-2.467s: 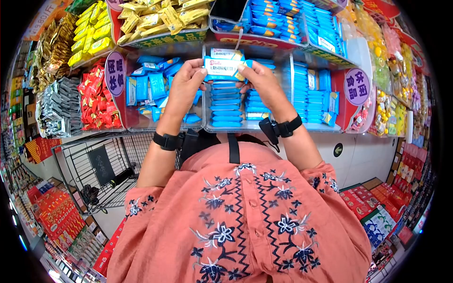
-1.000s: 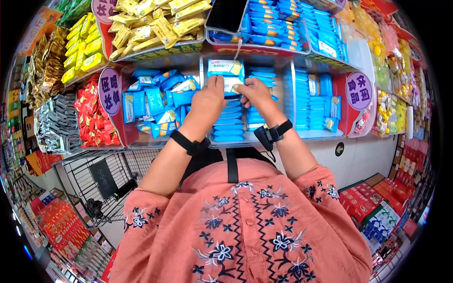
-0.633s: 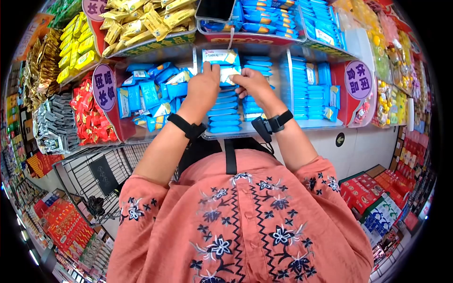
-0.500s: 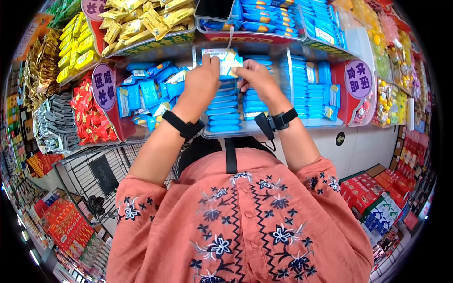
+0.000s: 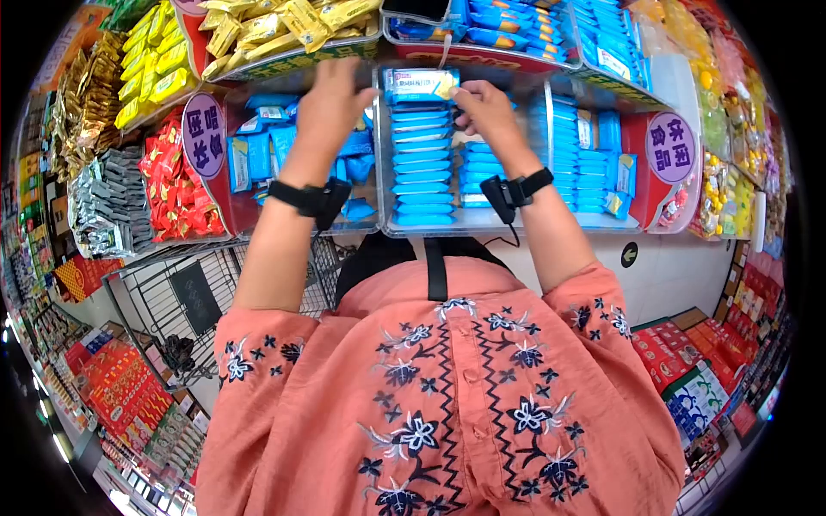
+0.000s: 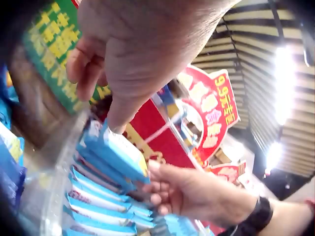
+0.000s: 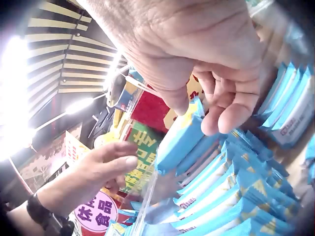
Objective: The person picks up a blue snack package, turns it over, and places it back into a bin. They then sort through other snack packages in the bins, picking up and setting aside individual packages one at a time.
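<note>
A blue-and-white biscuit packet (image 5: 422, 85) lies label up at the back end of a row of similar blue packets (image 5: 422, 172) standing in a clear bin. At its right end is my right hand (image 5: 489, 116), thumb and curled fingers pinching the corner; the right wrist view shows the thumb against the packet (image 7: 179, 140). My left hand (image 5: 334, 112), blurred, hovers over the bin to the left with its fingers extended and holds nothing. In the left wrist view its thumb overlaps the packet (image 6: 118, 147).
Loose blue packets (image 5: 249, 159) fill the left compartment, with more rows (image 5: 564, 163) to the right. Yellow packets (image 5: 275, 30) and a black-screened device (image 5: 417, 9) are on the tier above. A wire cart (image 5: 198, 301) stands below at left.
Both hands were on the packet in front; it now lies farther back on the row. My left hand has released it and moved left, while my right hand stays at its right end.
</note>
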{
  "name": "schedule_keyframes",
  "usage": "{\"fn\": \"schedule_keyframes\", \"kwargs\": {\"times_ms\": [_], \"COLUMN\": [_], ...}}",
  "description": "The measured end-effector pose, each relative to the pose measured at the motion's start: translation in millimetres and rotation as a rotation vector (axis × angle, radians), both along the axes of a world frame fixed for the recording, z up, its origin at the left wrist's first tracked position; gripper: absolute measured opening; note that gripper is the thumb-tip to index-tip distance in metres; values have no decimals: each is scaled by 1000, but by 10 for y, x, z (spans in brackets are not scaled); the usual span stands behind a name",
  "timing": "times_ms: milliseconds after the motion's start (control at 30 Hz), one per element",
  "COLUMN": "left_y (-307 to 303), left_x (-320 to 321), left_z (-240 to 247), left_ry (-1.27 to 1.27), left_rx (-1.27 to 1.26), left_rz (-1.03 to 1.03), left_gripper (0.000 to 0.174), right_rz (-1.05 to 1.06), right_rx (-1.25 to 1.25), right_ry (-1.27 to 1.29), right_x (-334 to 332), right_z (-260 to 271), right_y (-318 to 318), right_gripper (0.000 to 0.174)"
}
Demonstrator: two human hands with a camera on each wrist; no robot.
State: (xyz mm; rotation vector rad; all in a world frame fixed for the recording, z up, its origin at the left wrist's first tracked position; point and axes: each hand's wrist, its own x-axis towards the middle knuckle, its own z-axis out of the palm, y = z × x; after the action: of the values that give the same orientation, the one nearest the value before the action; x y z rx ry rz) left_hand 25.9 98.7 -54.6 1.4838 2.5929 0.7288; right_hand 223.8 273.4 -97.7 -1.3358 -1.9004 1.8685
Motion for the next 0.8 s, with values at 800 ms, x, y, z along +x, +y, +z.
{"fn": "schedule_keyframes", "kwargs": {"times_ms": [800], "left_y": [-657], "left_x": [-341], "left_z": [-557], "left_ry": [-15], "left_rx": [-458], "left_rz": [-5], "left_gripper": [29], "right_rz": [120], "right_rx": [-143], "right_ry": [76], "right_x": [286], "right_z": [627], "right_y": [-423], "right_gripper": [32]}}
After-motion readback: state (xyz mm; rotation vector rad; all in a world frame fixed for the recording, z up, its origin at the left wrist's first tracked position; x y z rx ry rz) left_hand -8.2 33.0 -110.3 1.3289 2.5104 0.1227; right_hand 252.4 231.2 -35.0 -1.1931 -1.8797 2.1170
